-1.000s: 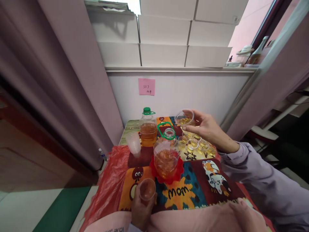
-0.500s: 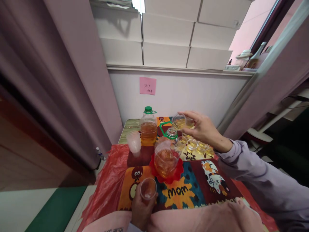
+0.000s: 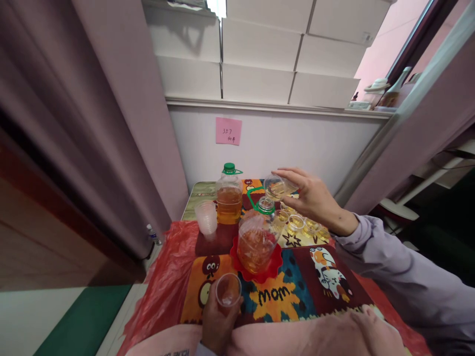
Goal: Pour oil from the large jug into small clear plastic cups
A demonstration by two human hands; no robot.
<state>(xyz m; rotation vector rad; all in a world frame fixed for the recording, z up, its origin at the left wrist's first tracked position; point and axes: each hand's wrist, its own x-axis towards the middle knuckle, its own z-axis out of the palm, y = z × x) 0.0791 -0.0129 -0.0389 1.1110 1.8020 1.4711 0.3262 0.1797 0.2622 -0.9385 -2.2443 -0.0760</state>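
Note:
My right hand (image 3: pixel 315 197) grips a clear plastic cup (image 3: pixel 275 187), tipped over the open neck of a plastic jug (image 3: pixel 258 242). A little pale yellow liquid lies in the tilted cup. Amber liquid partly fills the jug, which stands in a red scalloped dish (image 3: pixel 272 269), its green handle (image 3: pixel 254 194) raised. Near the table's front edge, my left hand (image 3: pixel 218 319) is wrapped round another clear plastic cup (image 3: pixel 228 290), which looks empty. Several cups of yellow liquid (image 3: pixel 296 224) stand beneath and beside my right hand.
Behind the jug on the left stands a second jug (image 3: pixel 229 200) with a green cap, holding amber liquid. A stack of clear cups (image 3: pixel 206 218) is beside it. White boxes (image 3: pixel 260 81) line the ledge at the back. Red plastic sheeting (image 3: pixel 163 277) hangs over the table's left side.
The cup in my right hand is tipped slightly further and holds less liquid than before. My left hand and its cup have stayed in place.

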